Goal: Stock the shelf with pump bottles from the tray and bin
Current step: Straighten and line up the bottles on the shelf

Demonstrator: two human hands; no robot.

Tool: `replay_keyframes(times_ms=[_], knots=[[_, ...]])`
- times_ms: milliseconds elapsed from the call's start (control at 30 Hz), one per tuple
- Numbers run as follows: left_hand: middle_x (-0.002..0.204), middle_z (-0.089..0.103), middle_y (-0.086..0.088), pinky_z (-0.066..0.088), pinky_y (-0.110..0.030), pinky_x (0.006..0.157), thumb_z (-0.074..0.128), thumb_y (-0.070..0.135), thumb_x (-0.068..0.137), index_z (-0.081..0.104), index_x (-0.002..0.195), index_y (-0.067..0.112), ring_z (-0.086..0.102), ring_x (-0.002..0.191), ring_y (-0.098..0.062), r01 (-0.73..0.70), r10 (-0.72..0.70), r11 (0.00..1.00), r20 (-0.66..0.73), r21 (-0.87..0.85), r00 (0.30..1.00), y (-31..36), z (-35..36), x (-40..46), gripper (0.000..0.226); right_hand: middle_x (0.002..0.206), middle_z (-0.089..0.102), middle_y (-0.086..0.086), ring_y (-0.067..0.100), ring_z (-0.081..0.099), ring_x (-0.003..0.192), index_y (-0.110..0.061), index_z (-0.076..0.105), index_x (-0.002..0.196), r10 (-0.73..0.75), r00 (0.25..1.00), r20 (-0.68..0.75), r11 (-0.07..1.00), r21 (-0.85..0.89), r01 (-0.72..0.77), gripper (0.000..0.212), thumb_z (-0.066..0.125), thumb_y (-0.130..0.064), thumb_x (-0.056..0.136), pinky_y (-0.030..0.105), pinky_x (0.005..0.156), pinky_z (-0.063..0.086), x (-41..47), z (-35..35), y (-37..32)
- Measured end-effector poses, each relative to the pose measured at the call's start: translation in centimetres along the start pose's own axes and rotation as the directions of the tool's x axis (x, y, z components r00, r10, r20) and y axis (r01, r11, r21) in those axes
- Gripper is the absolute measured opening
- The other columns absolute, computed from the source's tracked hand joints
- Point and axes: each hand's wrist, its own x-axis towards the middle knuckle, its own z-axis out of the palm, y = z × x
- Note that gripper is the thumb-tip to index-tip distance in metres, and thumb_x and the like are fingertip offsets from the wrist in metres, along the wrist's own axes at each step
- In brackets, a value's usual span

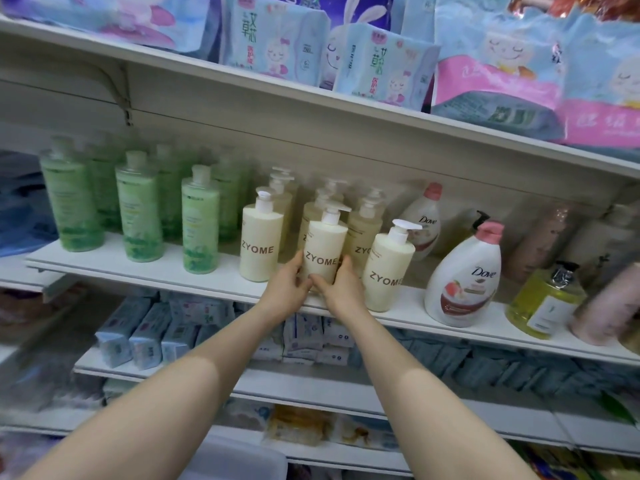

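Hands met low on one cream ZYOME pump bottle [325,247], which stood upright near the front edge of the white middle shelf [145,268]. Left hand [289,285] wrapped its fingers round the bottle's lower left side; right hand [341,285] clasped the lower right side, thumbs close together at the base. Bottle sat between two front-row twins: one cream bottle [260,244] just to its left, another cream bottle [388,268] just to its right, tilted slightly. More cream pump bottles stood in rows behind. Green bottles [138,216] filled the shelf's left part; a white Dove bottle [464,282] with pink cap stood further right. A pale bin [242,462] showed at the bottom edge, contents not visible.
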Motion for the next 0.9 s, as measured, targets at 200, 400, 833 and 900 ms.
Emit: replay_keyframes(times_ms=[200, 400, 833, 900], knots=[[0.143, 0.048, 0.000, 0.036, -0.024, 0.103, 0.049, 0.003, 0.095, 0.024, 0.151, 0.024, 0.045, 0.129, -0.011, 0.064, -0.064, 0.998, -0.001, 0.007, 0.998, -0.4, 0.0, 0.7, 0.065, 0.139, 0.056, 0.007, 0.029, 0.054, 0.126, -0.014, 0.036, 0.137, 0.011, 1.000, 0.017, 1.000, 0.002, -0.011, 0.065, 0.073, -0.033, 0.087, 0.036, 0.099, 0.040, 0.3, 0.0, -0.3], [0.148, 0.043, -0.002, 0.034, -0.034, 0.113, 0.045, -0.006, 0.091, 0.023, 0.152, 0.023, 0.042, 0.134, -0.015, 0.096, -0.096, 0.995, -0.006, 0.015, 0.995, -1.2, -0.3, 1.0, 0.071, 0.140, 0.056, 0.007, 0.028, 0.054, 0.127, -0.013, 0.034, 0.140, -0.017, 0.998, 0.059, 1.000, 0.027, 0.016, 0.066, 0.072, -0.030, 0.088, 0.035, 0.099, 0.041, 0.2, -0.2, -0.4], [0.145, 0.043, 0.002, 0.033, -0.022, 0.105, 0.044, -0.003, 0.095, 0.025, 0.152, 0.016, 0.040, 0.129, -0.007, 0.035, -0.034, 0.999, -0.033, 0.023, 0.999, 1.2, -0.9, 0.9, 0.063, 0.126, 0.061, 0.013, 0.033, 0.059, 0.113, -0.012, 0.036, 0.135, -0.012, 1.000, 0.024, 0.992, -0.122, 0.015, 0.045, 0.057, -0.018, 0.096, 0.043, 0.094, 0.048, 0.2, -1.3, -2.2], [0.147, 0.038, 0.004, 0.029, -0.019, 0.107, 0.044, 0.003, 0.098, 0.023, 0.152, 0.012, 0.036, 0.134, -0.008, -0.021, 0.023, 0.999, -0.062, 0.035, 0.998, 2.8, -1.4, 1.2, 0.059, 0.127, 0.058, 0.015, 0.033, 0.058, 0.113, -0.009, 0.035, 0.141, -0.054, 0.998, -0.026, 0.989, -0.136, 0.050, 0.047, 0.049, -0.008, 0.096, 0.040, 0.091, 0.048, 0.7, -2.4, -3.7]])
